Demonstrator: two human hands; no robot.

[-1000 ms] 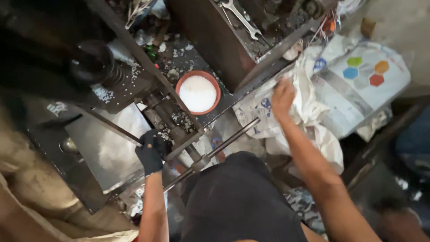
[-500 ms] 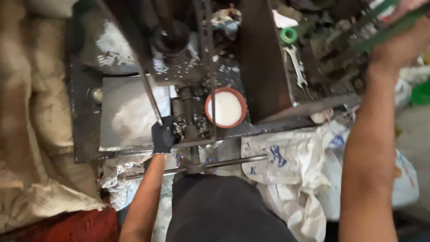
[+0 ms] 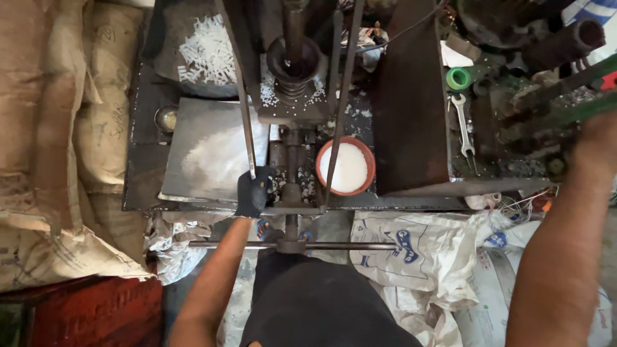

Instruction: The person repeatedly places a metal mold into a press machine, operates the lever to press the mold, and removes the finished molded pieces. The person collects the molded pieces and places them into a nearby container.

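Note:
My left hand (image 3: 254, 193), in a black glove, is closed around the lower end of a thin metal rod (image 3: 245, 122) at the front edge of a dark hand press (image 3: 292, 71). Beside it lies a grey metal plate (image 3: 205, 151) dusted with white powder. An orange bowl (image 3: 345, 168) of white powder sits just right of the press column. My right arm reaches up to the far right, where my blurred right hand (image 3: 598, 138) grips a green lever (image 3: 553, 110). A horizontal handle bar (image 3: 347, 245) crosses in front of my body.
White granules (image 3: 207, 50) lie in a dark pan at the back left. A spanner (image 3: 464, 125) and a green ring (image 3: 458, 78) rest on the machine at right. Brown sacks (image 3: 58, 128) are stacked at left, and white printed sacks (image 3: 424, 257) lie below right.
My right hand left the white sacks and rose to the green lever at the upper right. The view swung round to face the press squarely. My left hand stayed at the rod.

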